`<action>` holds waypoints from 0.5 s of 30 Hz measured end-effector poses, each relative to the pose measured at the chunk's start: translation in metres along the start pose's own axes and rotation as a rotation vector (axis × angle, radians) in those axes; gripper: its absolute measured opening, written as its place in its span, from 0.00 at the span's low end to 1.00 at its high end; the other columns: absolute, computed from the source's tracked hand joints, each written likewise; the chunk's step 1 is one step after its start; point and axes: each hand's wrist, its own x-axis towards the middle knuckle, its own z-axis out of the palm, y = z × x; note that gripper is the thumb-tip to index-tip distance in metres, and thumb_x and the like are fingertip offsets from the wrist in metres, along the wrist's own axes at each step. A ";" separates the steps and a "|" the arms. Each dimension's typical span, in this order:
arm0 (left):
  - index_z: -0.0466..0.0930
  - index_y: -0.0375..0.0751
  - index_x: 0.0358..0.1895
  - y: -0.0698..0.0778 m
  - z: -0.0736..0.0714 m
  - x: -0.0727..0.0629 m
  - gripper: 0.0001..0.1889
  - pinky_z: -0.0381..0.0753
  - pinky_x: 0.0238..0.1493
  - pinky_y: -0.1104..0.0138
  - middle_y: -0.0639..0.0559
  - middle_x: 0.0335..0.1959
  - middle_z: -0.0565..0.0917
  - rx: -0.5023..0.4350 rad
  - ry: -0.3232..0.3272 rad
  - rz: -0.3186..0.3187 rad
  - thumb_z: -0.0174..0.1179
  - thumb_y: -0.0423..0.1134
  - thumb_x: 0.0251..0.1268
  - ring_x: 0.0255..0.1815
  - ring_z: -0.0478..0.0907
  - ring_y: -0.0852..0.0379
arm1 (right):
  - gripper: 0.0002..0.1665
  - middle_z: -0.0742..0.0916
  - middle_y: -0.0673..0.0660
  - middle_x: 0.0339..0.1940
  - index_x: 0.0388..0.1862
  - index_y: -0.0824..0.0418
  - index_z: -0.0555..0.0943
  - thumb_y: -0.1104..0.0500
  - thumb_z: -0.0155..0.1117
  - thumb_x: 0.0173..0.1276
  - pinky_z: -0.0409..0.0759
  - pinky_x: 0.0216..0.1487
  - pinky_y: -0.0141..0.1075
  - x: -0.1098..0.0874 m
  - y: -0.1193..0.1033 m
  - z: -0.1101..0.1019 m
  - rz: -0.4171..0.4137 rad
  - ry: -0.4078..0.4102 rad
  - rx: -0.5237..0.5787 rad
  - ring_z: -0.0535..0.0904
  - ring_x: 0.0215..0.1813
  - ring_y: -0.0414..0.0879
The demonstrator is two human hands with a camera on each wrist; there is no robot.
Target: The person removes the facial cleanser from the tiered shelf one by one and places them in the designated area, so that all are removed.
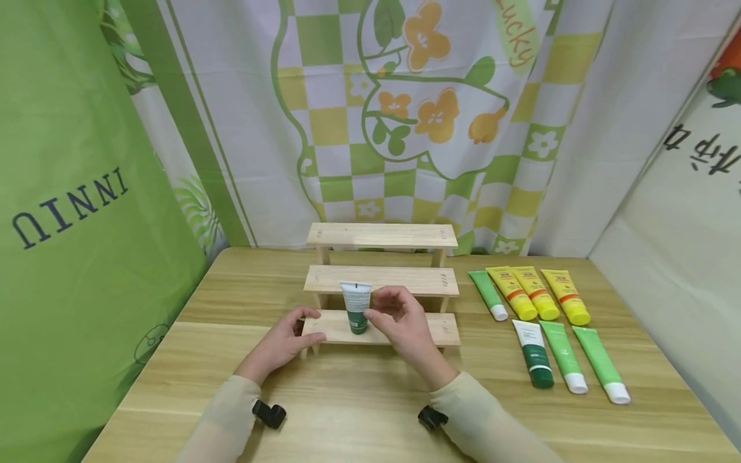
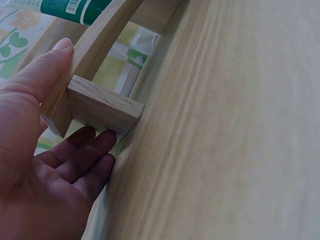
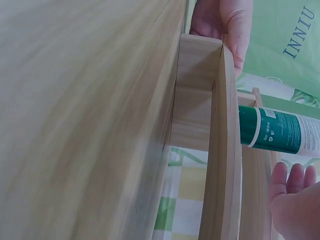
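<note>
A white and dark green tube stands upright on its cap on the lowest step of a three-tier wooden display stand. My right hand is just right of the tube, thumb and fingers spread loosely. In the right wrist view, a gap shows between those fingertips and the tube. My left hand holds the left end of the lowest step. Its thumb lies along the board, and the other fingers bend below, beside the stand's leg.
Right of the stand, several tubes lie on the wood-grain table: yellow tubes and a short green tube behind, a white and green tube and two light green tubes in front. Patterned curtains hang behind.
</note>
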 end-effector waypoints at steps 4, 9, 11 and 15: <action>0.71 0.41 0.58 0.008 -0.001 -0.002 0.23 0.74 0.40 0.61 0.45 0.48 0.78 -0.001 -0.010 -0.015 0.68 0.42 0.63 0.38 0.75 0.53 | 0.20 0.80 0.61 0.49 0.50 0.66 0.75 0.66 0.72 0.61 0.76 0.53 0.37 0.004 0.000 0.007 0.012 0.023 0.006 0.76 0.51 0.55; 0.72 0.43 0.58 0.007 -0.001 -0.002 0.24 0.74 0.40 0.62 0.46 0.48 0.78 0.006 -0.002 -0.027 0.68 0.44 0.63 0.38 0.74 0.53 | 0.19 0.80 0.60 0.47 0.49 0.64 0.75 0.65 0.72 0.62 0.77 0.51 0.37 0.008 0.000 0.014 0.025 0.045 0.010 0.77 0.49 0.53; 0.72 0.45 0.57 0.003 0.000 -0.001 0.24 0.73 0.40 0.62 0.46 0.48 0.78 0.005 0.000 -0.025 0.69 0.46 0.62 0.38 0.74 0.53 | 0.19 0.80 0.61 0.46 0.49 0.65 0.74 0.66 0.72 0.62 0.77 0.50 0.36 0.009 0.002 0.015 0.028 0.053 0.022 0.77 0.48 0.53; 0.72 0.48 0.57 -0.002 -0.001 0.000 0.24 0.73 0.40 0.62 0.47 0.48 0.78 -0.010 -0.004 -0.022 0.70 0.49 0.60 0.38 0.74 0.53 | 0.18 0.80 0.61 0.44 0.48 0.66 0.74 0.67 0.71 0.62 0.77 0.49 0.35 0.010 0.005 0.018 0.027 0.079 0.026 0.77 0.47 0.52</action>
